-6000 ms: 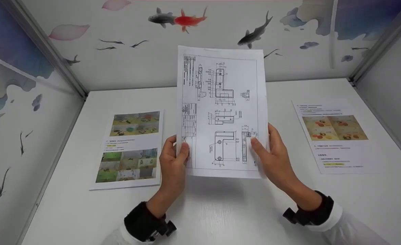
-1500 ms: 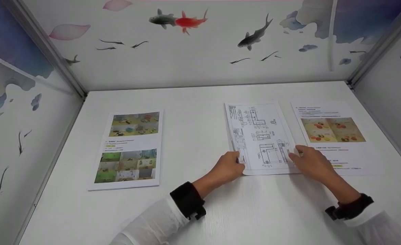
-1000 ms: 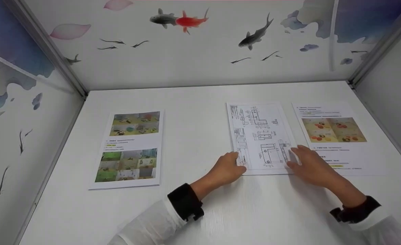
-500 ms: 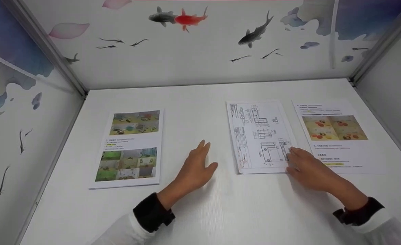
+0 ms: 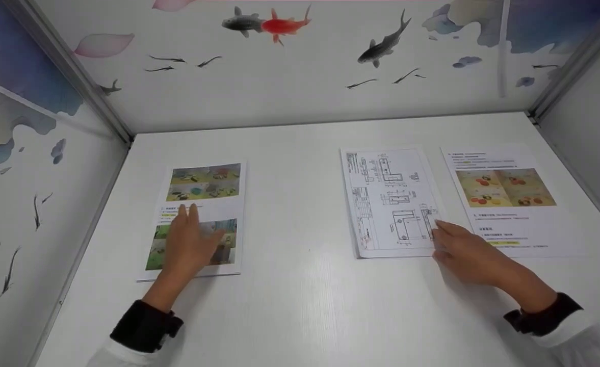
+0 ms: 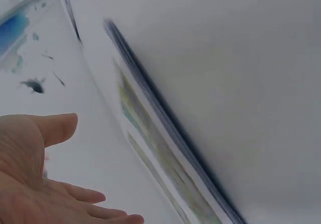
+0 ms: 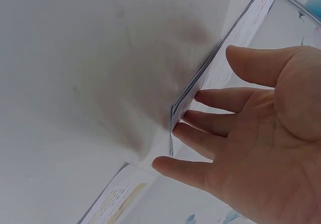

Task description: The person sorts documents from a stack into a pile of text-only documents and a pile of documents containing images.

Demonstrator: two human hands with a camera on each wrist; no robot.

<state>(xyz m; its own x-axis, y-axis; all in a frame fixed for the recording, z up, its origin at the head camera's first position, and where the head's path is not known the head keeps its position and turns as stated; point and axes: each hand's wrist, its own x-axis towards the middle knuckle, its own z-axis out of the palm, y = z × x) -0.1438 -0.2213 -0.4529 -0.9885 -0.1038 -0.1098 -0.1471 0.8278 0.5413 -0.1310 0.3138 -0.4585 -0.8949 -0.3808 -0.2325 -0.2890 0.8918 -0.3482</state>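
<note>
A stack of sheets printed with line drawings (image 5: 384, 204) lies on the table right of centre. My right hand (image 5: 468, 255) is at its right edge, fingers extended. In the right wrist view, several fingertips touch the edge of the drawing stack (image 7: 220, 66), and the thumb stands apart. My left hand (image 5: 185, 247) is over a stack of sheets with colour photos (image 5: 215, 210) on the left, covering part of the lower photos. In the left wrist view that hand (image 6: 45, 179) has straight, spread fingers holding nothing, beside the photo stack (image 6: 160, 143).
A printed page with fruit-like photos (image 5: 506, 188) lies at the right, its left side near the drawing stack. The white table (image 5: 300, 295) is enclosed by panels (image 5: 300, 76) painted with fish at the back and sides.
Earlier both hands held the drawing stack up; it was then laid at the right. My left hand has let go and moved left over the photo stack. My right hand has stayed at the drawings' edge.
</note>
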